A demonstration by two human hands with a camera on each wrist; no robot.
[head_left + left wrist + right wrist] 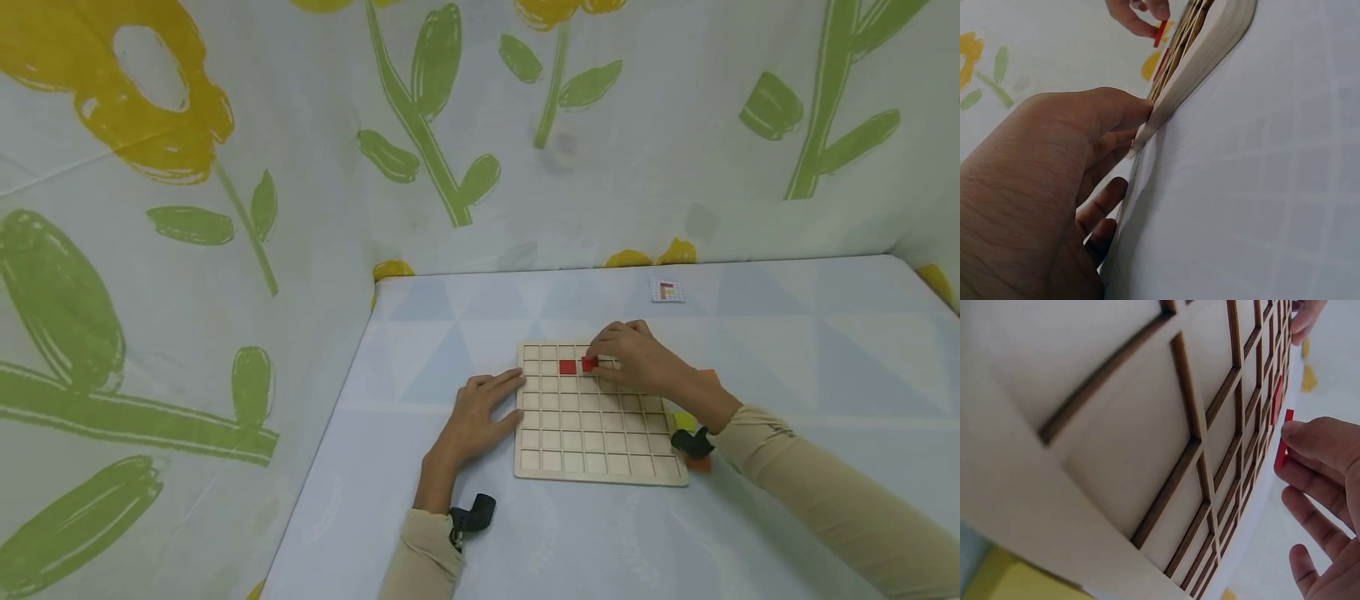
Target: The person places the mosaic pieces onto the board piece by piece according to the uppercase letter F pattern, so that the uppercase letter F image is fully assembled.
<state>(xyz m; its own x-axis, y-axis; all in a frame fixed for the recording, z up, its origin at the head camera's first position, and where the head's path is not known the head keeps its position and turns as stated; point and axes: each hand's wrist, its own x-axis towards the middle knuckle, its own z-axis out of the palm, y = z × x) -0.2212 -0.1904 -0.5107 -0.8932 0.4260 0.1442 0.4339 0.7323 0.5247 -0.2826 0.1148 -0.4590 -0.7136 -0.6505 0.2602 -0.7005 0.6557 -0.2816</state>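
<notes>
A wooden grid board point(572, 423) with square recesses lies flat on the table. My right hand point(637, 362) pinches a red square tile point(1284, 440) just above the board, near its far edge. Another red tile point(567, 367) sits in a recess to the left of the held one. At the board's left edge my left hand point(480, 417) rests with its fingers fairly straight. In the left wrist view, that thumb point(1125, 112) touches the board's side.
A small card point(667, 291) with a coloured grid pattern lies near the table's far edge. Under the right forearm, beside the board, a yellow piece point(684, 422) and orange pieces point(701, 463) are partly hidden. Flower-printed cloth point(315, 167) stands behind and left of the table.
</notes>
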